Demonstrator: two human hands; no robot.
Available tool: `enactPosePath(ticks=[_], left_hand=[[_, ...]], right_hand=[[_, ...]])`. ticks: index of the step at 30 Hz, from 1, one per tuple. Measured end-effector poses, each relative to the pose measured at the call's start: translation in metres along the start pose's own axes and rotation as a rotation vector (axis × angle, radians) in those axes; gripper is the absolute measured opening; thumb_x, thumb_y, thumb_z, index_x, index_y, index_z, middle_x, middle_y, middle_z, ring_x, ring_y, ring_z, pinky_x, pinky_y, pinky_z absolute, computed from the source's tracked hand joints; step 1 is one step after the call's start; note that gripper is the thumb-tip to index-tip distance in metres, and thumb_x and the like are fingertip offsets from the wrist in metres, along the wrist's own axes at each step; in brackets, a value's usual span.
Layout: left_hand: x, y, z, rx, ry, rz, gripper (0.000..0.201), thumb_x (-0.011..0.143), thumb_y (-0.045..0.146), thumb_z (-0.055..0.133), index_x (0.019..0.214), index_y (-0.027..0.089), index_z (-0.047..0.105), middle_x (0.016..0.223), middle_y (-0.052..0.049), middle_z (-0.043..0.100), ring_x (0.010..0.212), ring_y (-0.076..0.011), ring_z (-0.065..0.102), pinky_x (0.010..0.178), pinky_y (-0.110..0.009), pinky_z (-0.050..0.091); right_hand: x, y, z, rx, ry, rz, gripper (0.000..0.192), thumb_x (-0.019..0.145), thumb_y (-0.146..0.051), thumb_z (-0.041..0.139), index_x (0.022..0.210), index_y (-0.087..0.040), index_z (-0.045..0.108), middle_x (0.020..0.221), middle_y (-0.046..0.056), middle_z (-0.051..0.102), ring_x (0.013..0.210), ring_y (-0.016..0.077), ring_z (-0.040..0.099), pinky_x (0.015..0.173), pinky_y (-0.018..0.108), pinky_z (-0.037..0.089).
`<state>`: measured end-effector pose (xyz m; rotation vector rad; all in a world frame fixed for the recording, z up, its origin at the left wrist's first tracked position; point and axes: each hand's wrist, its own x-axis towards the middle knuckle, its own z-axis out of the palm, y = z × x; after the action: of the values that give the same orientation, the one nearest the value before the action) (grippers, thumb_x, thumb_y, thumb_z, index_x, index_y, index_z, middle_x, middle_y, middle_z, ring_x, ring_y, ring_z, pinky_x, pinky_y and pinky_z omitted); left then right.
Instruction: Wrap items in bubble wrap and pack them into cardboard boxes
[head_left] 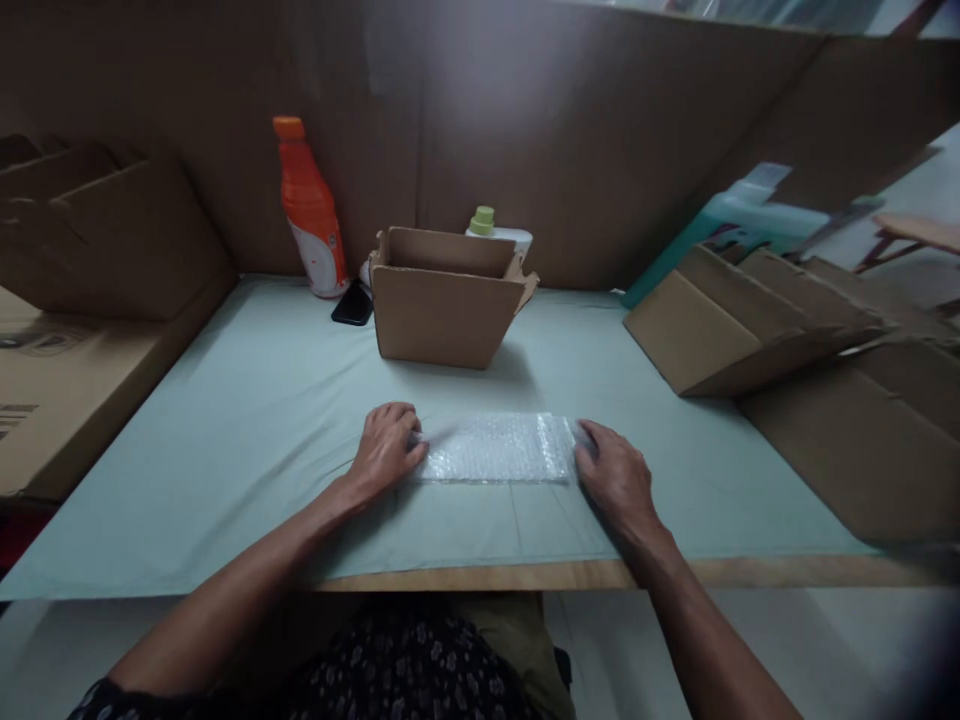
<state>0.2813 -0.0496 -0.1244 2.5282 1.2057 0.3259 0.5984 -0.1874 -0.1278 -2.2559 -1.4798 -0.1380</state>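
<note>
Bare wood [480,578] edges the near side of a pale green cloth [255,480]. On it lies a flat strip of bubble wrap [491,449]. The left hand [385,449] grips its left end between thumb and curled fingers; the right hand [616,474] grips the right end likewise. Beyond stands an open cardboard box [442,318]; farther back, to its left, a black phone [352,304] lies beside an orange bottle [309,205].

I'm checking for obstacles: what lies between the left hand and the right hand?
In the head view, transparent bubble wrap spans the stretch from the left hand to the right hand.
</note>
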Motion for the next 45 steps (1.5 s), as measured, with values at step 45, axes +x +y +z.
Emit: enactPosePath(ticks=[45], left_hand=[[0.074, -0.044, -0.04, -0.155, 0.061, -0.25, 0.021, 0.087, 0.018, 0.054, 0.101, 0.021, 0.07, 0.1, -0.007, 0.075, 0.092, -0.0214, 0.066, 0.079, -0.03, 0.047]], right_hand=[[-0.077, -0.127, -0.016, 0.311, -0.258, -0.745, 0.027, 0.088, -0.004, 0.05, 0.098, -0.023, 0.066, 0.127, 0.011, 0.068, 0.117, 0.0273, 0.063, 0.09, 0.047, 0.055]])
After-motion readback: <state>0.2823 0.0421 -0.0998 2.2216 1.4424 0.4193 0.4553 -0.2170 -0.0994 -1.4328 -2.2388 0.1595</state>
